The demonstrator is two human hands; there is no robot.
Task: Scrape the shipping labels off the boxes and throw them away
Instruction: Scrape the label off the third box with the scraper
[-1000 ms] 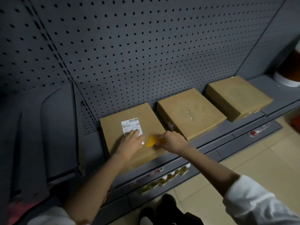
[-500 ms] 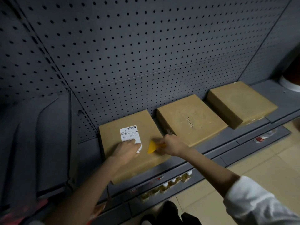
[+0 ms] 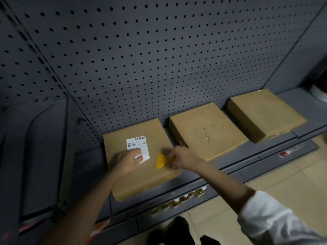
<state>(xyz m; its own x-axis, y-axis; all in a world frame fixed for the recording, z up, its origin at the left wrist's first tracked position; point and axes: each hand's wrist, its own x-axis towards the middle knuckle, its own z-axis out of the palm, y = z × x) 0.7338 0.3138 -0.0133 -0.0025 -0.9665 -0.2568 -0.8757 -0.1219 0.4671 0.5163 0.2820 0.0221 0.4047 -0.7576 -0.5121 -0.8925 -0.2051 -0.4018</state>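
Three flat brown boxes lie in a row on a grey shelf (image 3: 265,152). The left box (image 3: 141,174) carries a white shipping label (image 3: 137,145) with a barcode; the label's lower edge is lifted and crumpled. My left hand (image 3: 126,160) pinches that loose lower part of the label. My right hand (image 3: 182,157) grips a yellow scraper (image 3: 160,161), its blade resting on the box just right of the label. The middle box (image 3: 207,129) shows torn scuff marks and no label. The right box (image 3: 265,114) has a plain top.
A dark pegboard wall (image 3: 159,59) rises behind the boxes. Several small bottles (image 3: 178,202) stand on a lower shelf under the left box. Beige floor tiles (image 3: 292,183) lie to the right. A white and dark container (image 3: 321,87) sits at the far right edge.
My left hand has slid down from pressing on the label and now pinches its lifted lower edge. The scraper hand stayed beside the label, and the camera tilted slightly upward.
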